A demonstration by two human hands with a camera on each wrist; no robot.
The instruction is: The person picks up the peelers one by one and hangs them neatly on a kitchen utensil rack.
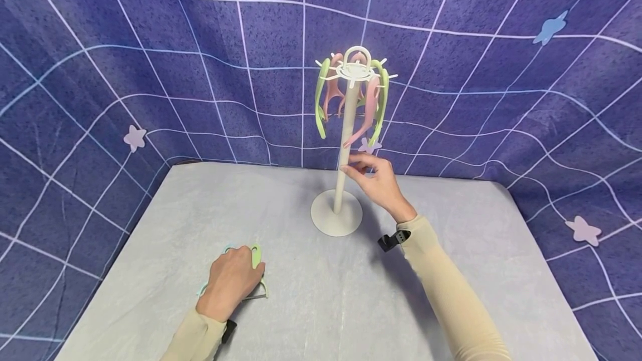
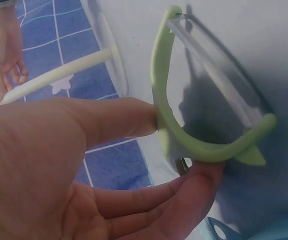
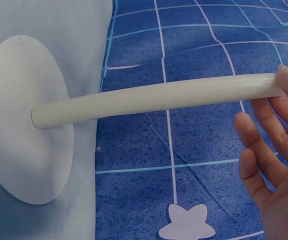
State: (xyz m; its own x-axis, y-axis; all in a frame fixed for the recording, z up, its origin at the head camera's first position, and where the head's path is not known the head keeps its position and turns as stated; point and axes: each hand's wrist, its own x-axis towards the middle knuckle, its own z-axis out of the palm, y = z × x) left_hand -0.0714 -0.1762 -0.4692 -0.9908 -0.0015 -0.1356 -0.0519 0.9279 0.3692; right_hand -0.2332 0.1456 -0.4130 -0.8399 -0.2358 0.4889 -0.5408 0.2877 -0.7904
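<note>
My left hand [image 1: 233,277] pinches a green Y-shaped peeler [image 2: 204,151] between thumb and fingers, low over the table; its metal blade faces outward in the left wrist view. Partly hidden under that hand lies a light blue thing [image 2: 279,231], its kind unclear. My right hand [image 1: 377,183] holds the cream pole [image 1: 339,185] of an upright stand, thumb on one side and a fingertip on the other, the remaining fingers loosely bent. From the stand's white hook ring [image 1: 355,71] hang several pink peelers [image 1: 370,107] and green peelers [image 1: 321,102].
The stand's round white base [image 1: 326,222] rests on the pale grey table [image 1: 301,316], towards the back. Behind and along both sides rises a blue-purple cloth [image 1: 225,71] with grid lines and stars.
</note>
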